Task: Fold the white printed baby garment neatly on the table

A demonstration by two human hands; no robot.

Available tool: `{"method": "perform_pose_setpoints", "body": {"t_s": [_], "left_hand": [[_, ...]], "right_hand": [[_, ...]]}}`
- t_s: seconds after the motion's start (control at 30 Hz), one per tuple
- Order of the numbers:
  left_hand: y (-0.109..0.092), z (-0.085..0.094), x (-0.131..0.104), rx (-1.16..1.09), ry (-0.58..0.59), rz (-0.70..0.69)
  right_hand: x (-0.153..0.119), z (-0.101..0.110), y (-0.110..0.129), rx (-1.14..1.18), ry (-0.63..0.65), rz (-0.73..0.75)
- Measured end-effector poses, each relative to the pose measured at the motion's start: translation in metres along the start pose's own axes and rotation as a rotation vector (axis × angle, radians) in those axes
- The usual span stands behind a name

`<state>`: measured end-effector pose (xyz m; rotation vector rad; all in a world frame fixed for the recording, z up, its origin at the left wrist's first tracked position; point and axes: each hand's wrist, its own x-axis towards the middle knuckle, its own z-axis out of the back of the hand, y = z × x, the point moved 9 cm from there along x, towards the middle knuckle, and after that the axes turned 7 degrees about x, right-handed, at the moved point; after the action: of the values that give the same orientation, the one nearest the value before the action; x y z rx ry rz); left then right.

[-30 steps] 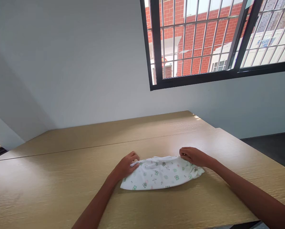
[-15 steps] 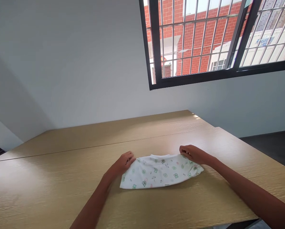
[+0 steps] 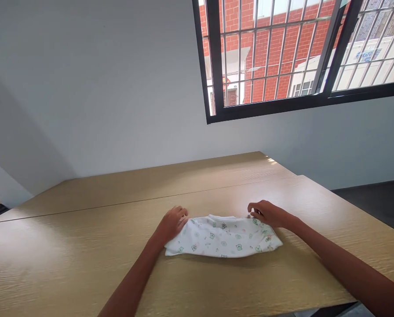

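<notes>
A white baby shirt [image 3: 217,237] with small green and grey animal prints lies folded into a wide, low shape on the wooden table. Its collar edge shows at the far side, and the near edge curves a little. My left hand [image 3: 174,222] rests at the shirt's far left corner, fingers loosely bent over the edge and partly hiding it. At the far right corner is my right hand [image 3: 264,213], its index finger arched away from the thumb, leaving a gap. The thumb is close to the cloth; whether it touches is hard to tell.
The pale wooden table [image 3: 85,255] has a seam running across it beyond the shirt. Behind it stands a plain wall [image 3: 134,97] with a barred, black-framed window [image 3: 269,108] at upper right. The table's right edge drops to a dark floor [image 3: 375,200].
The shirt's near edge has shifted slightly away from me and settled with more creases. My right fingers have loosened from the corner, and my left fingers have flattened a little.
</notes>
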<state>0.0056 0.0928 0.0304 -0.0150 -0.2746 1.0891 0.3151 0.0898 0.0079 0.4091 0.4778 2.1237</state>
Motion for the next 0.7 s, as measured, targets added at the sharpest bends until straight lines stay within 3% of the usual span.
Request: {"method": "perform_pose_setpoints", "body": {"t_s": [0.1, 0.2, 0.27, 0.37, 0.5, 0.6, 0.7], "left_hand": [[-0.039, 0.01, -0.009, -0.134, -0.001, -0.114], [-0.092, -0.003, -0.026, -0.329, 0.231, -0.305], [-0.113, -0.009, -0.037, -0.373, 0.337, -0.389], [-0.109, -0.009, -0.038, -0.359, 0.319, -0.368], [-0.087, -0.009, -0.032, -0.324, 0.274, -0.277], [-0.082, -0.008, -0.031, -0.293, 0.264, -0.22], [-0.096, -0.003, -0.036, -0.299, 0.272, -0.316]], "right_hand": [[-0.005, -0.01, 0.011, 0.032, 0.08, -0.022], [-0.007, -0.005, 0.038, 0.005, 0.037, 0.048], [-0.011, 0.005, 0.061, 0.002, -0.051, 0.11], [-0.024, 0.003, 0.097, 0.045, -0.068, 0.197], [-0.049, -0.028, 0.128, -0.013, 0.06, 0.29], [-0.055, -0.041, 0.12, -0.088, 0.094, 0.273], [-0.052, -0.032, 0.1, -0.114, 0.047, 0.229]]}}
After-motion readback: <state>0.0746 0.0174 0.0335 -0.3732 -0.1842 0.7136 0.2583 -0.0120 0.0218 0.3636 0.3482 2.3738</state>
